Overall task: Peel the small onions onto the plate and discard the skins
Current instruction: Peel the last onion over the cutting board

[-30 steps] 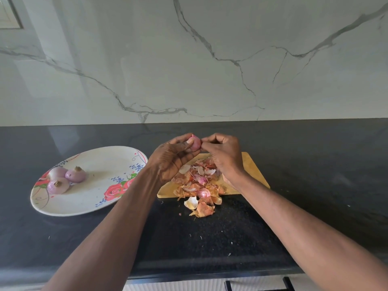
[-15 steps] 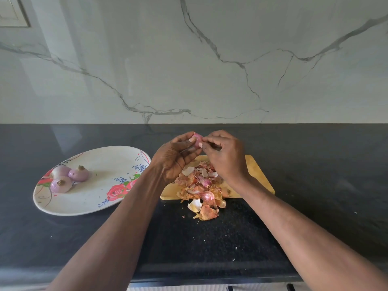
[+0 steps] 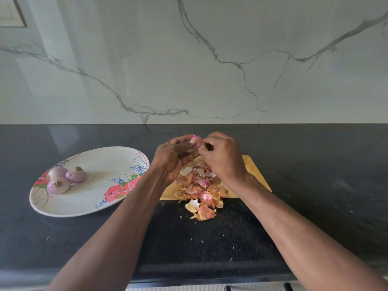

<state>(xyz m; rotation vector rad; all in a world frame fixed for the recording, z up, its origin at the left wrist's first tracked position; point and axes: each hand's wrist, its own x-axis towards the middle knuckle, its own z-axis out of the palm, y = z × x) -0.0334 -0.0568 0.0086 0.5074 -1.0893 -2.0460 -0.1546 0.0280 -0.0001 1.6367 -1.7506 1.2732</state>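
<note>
A small pink onion [image 3: 196, 141] is held above the wooden cutting board [image 3: 255, 171]. My left hand [image 3: 175, 159] grips it from the left, fingers curled round it. My right hand [image 3: 221, 158] pinches at its right side with thumb and fingertips. Below them a heap of orange and pink onion skins [image 3: 200, 190] covers the board and spills onto the black counter. Three peeled onions [image 3: 67, 178] lie together at the left end of the white flowered oval plate [image 3: 105, 185].
The black stone counter [image 3: 315, 185] runs across the view, with its front edge near the bottom. A marble wall [image 3: 189, 59] rises behind it. Small skin flecks are scattered on the counter in front of the board.
Both hands stay together on the onion over the board, the right fingers shifting slightly against it. The view has tilted a little. The plate and skins have not moved.
</note>
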